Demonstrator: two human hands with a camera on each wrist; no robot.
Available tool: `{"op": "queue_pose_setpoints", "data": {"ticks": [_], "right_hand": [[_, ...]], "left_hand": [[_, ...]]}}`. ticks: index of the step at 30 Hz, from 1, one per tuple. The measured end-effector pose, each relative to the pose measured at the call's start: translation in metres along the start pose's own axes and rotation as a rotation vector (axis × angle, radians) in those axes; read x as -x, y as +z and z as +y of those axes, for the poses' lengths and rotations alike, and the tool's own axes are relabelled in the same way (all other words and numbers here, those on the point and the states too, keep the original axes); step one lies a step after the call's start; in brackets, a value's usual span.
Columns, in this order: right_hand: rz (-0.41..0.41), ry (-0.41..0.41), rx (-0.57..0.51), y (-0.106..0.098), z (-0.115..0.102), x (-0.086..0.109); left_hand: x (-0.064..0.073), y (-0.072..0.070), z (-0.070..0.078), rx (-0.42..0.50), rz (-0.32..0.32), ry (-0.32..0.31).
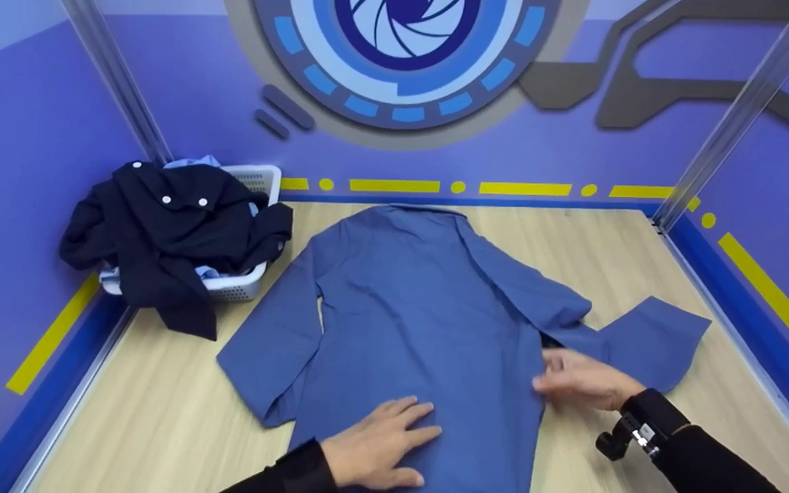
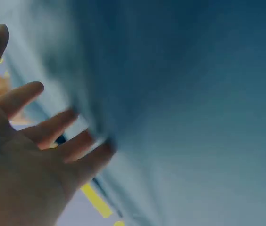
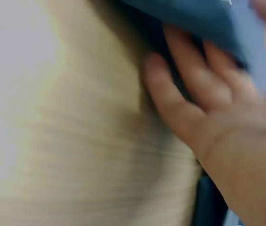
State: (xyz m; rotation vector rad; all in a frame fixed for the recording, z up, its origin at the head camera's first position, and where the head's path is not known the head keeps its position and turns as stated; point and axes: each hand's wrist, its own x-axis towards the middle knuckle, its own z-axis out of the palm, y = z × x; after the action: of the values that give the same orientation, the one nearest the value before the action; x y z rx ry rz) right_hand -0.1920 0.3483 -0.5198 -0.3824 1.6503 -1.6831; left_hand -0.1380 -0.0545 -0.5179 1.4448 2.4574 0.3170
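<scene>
A blue long-sleeved shirt (image 1: pixel 422 329) lies spread on the table, its collar toward the back wall. Over its lower body is my left hand (image 1: pixel 384 441), fingers spread and palm down; the left wrist view shows these fingers (image 2: pixel 93 162) loosely extended against the blue cloth. My right hand (image 1: pixel 583 380) is at the shirt's right side edge, just below the right sleeve (image 1: pixel 655 342). In the right wrist view, blurred fingers (image 3: pixel 189 70) reach under the cloth, which hides some fingertips, while the thumb stands apart from them.
A white basket (image 1: pixel 247 284) heaped with dark clothes (image 1: pixel 168 226) stands at the back left; a dark sleeve hangs over its front onto the wooden table (image 1: pixel 155 390). Purple walls (image 1: pixel 182 82) with metal corner posts (image 1: pixel 730 123) enclose the back and sides.
</scene>
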Motion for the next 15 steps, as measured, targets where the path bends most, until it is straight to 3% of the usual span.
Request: {"op": "queue_pose_setpoints", "data": {"ticks": [3, 6, 9, 12, 14, 15], "right_hand": [[-0.329, 0.005, 0.013, 0.008, 0.002, -0.001], [-0.570, 0.042, 0.005, 0.023, 0.001, -0.003], [-0.718, 0.089, 0.020, 0.038, -0.005, -0.005], [-0.862, 0.120, 0.102, 0.047, -0.014, -0.007], [-0.926, 0.077, 0.189, 0.047, -0.022, -0.008], [-0.928, 0.037, 0.210, 0.045, -0.026, -0.009]], "left_hand": [[0.003, 0.002, -0.004, -0.005, -0.029, -0.036], [0.004, 0.002, -0.008, 0.022, -0.049, -0.052], [0.007, 0.001, -0.009, 0.022, -0.066, -0.061], [0.012, -0.001, -0.005, 0.011, -0.062, -0.078], [0.018, -0.004, -0.001, -0.023, -0.016, -0.091], [0.022, -0.006, 0.000, -0.050, 0.039, -0.098]]}}
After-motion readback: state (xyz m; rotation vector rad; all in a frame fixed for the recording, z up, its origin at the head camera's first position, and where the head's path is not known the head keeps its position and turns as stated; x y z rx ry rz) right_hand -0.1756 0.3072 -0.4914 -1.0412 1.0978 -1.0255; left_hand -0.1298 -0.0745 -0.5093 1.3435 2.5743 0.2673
